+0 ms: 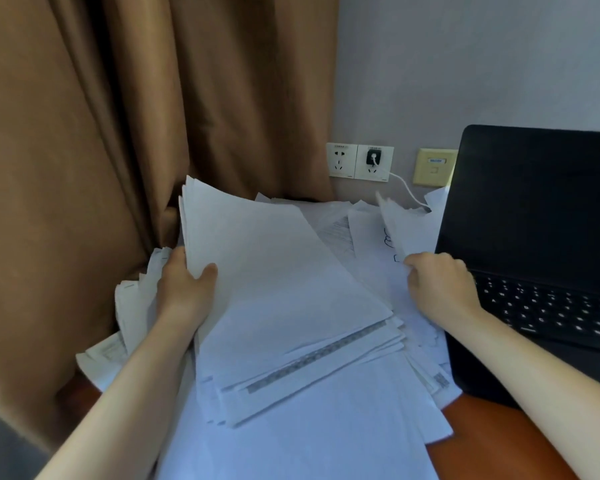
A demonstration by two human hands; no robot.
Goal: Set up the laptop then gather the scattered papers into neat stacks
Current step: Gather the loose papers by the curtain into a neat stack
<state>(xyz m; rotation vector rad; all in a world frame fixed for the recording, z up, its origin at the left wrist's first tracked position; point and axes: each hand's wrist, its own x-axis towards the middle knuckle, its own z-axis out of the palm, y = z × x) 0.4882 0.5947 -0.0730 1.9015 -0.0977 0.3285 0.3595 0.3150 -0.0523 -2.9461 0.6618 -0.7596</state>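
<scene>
The left hand [184, 285] reaches forward on a straight forearm. Its thumb is clamped on top of a stack of papers [274, 289], which it grips by the left edge so the far end tilts up. The right hand [440, 282], well apart from it, is curled and pinches the edge of a raised sheet [390, 223]. Loose papers [309, 438] lie beneath and between the hands. Just right of the right hand stands the open laptop [534, 202], its screen dark. Wall sockets [359, 161] sit beyond the hands.
</scene>
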